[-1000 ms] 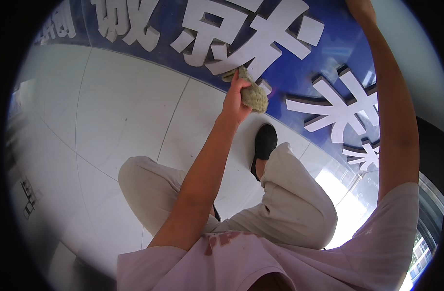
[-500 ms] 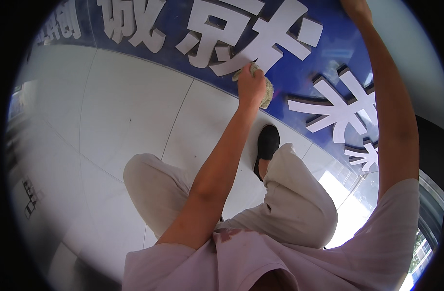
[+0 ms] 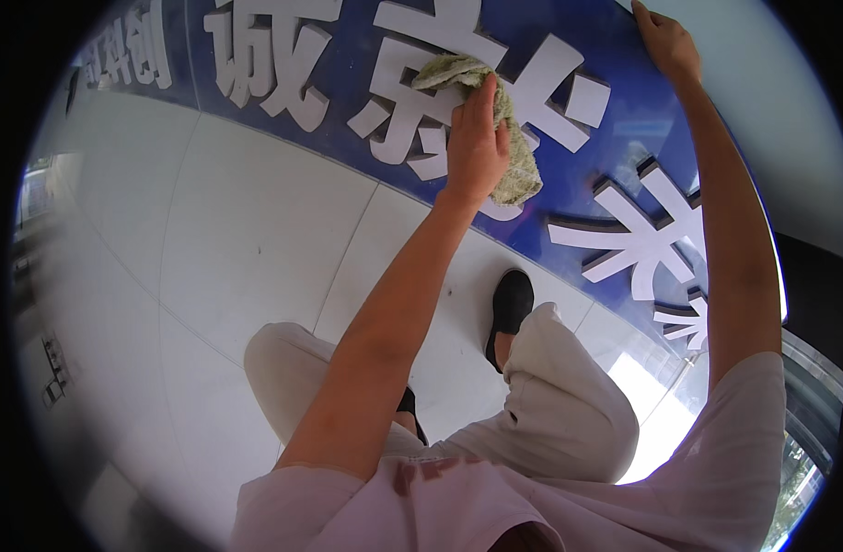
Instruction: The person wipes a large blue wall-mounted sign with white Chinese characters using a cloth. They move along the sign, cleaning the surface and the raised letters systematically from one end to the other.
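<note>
My left hand presses a greenish, fuzzy cleaning cloth against the raised white characters of a blue signboard. The cloth drapes over one large white character, and a folded end sticks out beyond my fingertips. At the upper right, my right hand grips the board's outer edge, its fingers curled over the rim and partly hidden. Another white raised character lies nearer me, below my right forearm.
Pale floor tiles with dark joints border the board's lower side. My bent legs and a black shoe are close to that side. Bright light reflects off the floor at the lower right. More white characters continue leftward along the board.
My left hand has moved up the board with the cloth, which now lies spread over the characters. My right hand shows more fully at the edge; the view has shifted slightly.
</note>
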A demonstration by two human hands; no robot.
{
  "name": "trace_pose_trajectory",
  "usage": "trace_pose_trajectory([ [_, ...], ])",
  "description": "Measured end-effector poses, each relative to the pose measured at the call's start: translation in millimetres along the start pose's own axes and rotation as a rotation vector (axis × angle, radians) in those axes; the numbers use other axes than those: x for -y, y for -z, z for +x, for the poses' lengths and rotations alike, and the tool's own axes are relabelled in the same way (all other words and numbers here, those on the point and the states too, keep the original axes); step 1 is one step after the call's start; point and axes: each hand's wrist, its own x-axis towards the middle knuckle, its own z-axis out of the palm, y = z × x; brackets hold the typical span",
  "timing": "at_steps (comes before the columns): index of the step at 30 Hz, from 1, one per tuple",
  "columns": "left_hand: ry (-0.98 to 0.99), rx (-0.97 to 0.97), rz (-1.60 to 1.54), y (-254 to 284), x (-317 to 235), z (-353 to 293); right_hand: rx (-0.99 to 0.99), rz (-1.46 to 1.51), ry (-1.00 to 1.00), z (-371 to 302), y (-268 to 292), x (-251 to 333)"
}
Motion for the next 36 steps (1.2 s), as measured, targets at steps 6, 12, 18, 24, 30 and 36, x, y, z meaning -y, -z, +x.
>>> trace_pose_trajectory([
  [6,0.159,0.500,0.187,38.8,17.1,-18.3,0.098,-0.100,-0.044,18.0,-21.2,-38.7],
  [12,0.271,0.615,0.110,49.6,37.3,-45.2,0.128,0.017,-0.177,14.8,-4.9,-23.1],
  [18,0.440,0.081,-0.576,-4.5,-4.8,-11.8,0.144,0.042,-0.158,10.5,-1.6,-17.2],
  [24,0.322,0.300,-0.169,20.5,20.4,-21.7,0.074,0.082,-0.157,2.0,1.4,-1.6],
  [30,0.159,0.686,0.362,53.3,43.6,-51.9,0.039,-0.061,-0.053,2.2,-6.3,-15.3],
  [36,0.214,0.324,-0.319,19.1,8.3,-10.1,0.021,0.007,-0.110,-2.2,2.5,-3.3],
])
